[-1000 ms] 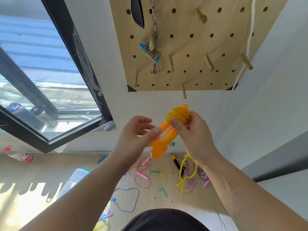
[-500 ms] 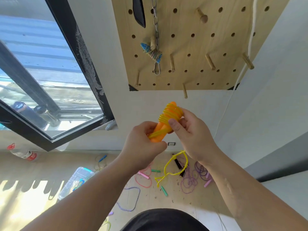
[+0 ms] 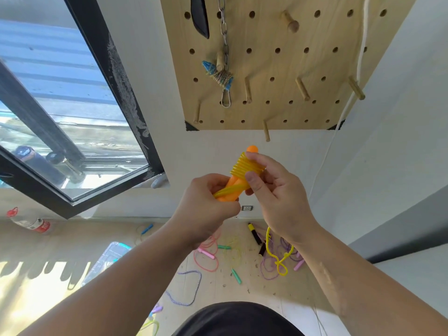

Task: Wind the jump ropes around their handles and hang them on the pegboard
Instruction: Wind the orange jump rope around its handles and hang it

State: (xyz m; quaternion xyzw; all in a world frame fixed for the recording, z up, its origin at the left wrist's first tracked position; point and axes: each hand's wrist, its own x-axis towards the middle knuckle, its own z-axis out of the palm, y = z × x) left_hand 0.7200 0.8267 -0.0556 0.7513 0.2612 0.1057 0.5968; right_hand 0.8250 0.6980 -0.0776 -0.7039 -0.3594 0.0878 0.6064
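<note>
Winding goes best under steady tension: the left hand (image 3: pixel 206 209) curls round the lower end of the orange handles (image 3: pixel 231 189), held in the air below the pegboard's (image 3: pixel 274 32) bottom edge, and should keep them from twisting. The right hand (image 3: pixel 274 197) pinches the yellow rope (image 3: pixel 247 166) coils between thumb and fingers. I judge each new turn should lie tight beside the last until the dangling tail (image 3: pixel 278 263) is used up.

Both hands (image 3: pixel 278 197) on half-wound orange handles (image 3: pixel 232 187)
</note>
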